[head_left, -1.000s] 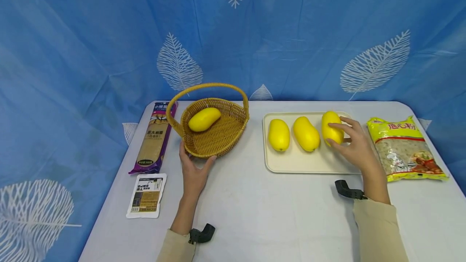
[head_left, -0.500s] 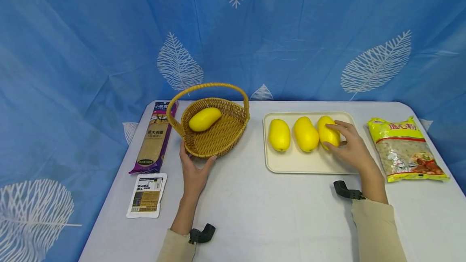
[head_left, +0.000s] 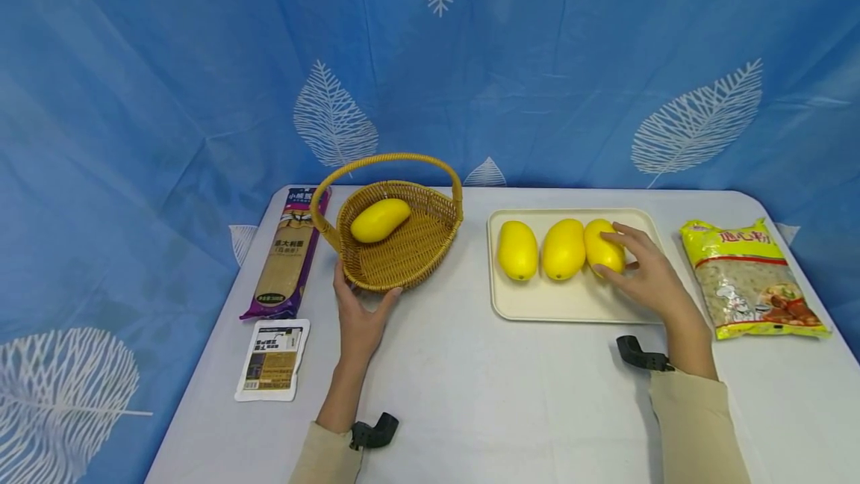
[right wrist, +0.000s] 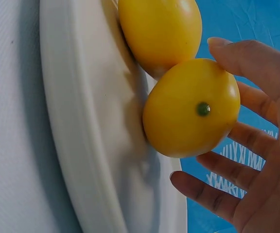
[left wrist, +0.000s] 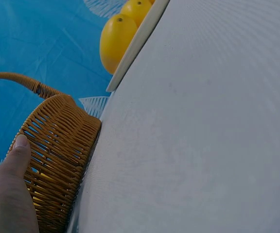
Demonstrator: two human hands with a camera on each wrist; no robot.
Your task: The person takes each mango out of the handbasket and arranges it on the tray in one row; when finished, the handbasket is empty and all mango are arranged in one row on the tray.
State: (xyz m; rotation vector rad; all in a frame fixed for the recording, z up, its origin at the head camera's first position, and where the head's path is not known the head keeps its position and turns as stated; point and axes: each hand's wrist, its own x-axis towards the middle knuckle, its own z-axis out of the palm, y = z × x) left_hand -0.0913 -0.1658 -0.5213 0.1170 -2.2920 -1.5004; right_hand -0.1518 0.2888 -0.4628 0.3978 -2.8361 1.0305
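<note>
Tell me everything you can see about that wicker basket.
The basket is golden-brown and shallow, woven in what looks like wicker, with gaps between the strands. One arched handle stands over it. It sits upright on the white tabletop, left of the cream tray, with one yellow fruit inside toward its far left. The left hand touches its near side.

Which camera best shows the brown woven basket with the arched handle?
The head view: the brown woven basket shows almost whole, arched handle and inside included. The left wrist view catches only one side and part of the handle; the right wrist view shows none.
</note>
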